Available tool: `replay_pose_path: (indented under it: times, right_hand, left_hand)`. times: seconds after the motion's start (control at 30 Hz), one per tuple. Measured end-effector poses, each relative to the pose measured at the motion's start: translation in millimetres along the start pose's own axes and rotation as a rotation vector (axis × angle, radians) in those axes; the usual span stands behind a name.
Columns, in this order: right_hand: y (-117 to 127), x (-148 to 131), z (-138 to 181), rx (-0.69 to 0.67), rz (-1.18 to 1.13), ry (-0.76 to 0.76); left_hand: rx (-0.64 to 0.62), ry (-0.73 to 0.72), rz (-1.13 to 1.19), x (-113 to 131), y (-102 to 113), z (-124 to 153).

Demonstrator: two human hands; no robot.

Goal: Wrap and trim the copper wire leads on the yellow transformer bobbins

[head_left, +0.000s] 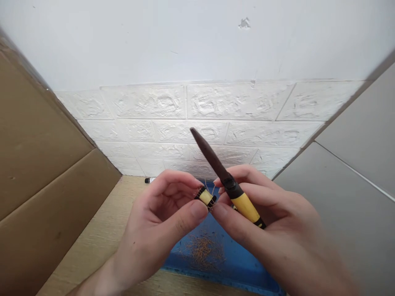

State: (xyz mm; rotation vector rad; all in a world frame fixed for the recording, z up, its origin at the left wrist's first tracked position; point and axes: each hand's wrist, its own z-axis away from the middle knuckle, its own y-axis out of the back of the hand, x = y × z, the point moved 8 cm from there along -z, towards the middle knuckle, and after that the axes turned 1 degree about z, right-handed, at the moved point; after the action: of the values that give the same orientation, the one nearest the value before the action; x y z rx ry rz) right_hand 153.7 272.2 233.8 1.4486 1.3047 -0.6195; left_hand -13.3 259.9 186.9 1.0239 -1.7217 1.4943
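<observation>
My left hand [166,222] pinches a small coil bobbin [206,197] between thumb and fingers. The bobbin is black with a yellow wrapped middle, pins along its edges and thin copper-coloured wires sticking up. In my right hand [262,209] rest long-nose pliers [243,205], with dark brown jaws pointing up and left and yellow-and-black handles. The right thumb and fingertips are close to the bobbin's right end, by its wires. Whether they pinch a wire is hard to make out.
Below the hands lies a blue tray [240,263] with a heap of short copper-coloured wire clippings [203,248]. A black-ended white object [149,180] lies behind my left hand on the wooden tabletop [101,230]. Cardboard [46,156] stands left, a white brick-pattern wall [166,131] behind, a grey panel [345,181] right.
</observation>
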Motion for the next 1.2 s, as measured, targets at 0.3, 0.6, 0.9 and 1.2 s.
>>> replay_pose_path:
  times: [0.3,0.6,0.9,1.2]
  right_hand:
    - [13.2,-0.7,11.1,0.286,-0.073,0.012]
    - [13.0,-8.9,4.9,0.132,0.134,0.191]
    - [15.6,-14.6,3.9,0.185,0.203,0.209]
    - [13.0,-6.3,2.9,0.046,0.081,0.009]
  left_hand:
    - [-0.128,0.167,0.045,-8.5,-0.4,-9.2]
    - [-0.116,0.308,0.065,-20.3,-3.9,-12.7]
    - [-0.277,0.317,0.019,-26.6,-8.1,-11.9]
    - [-0.202,0.182,-0.134,-12.0,-7.5,4.3]
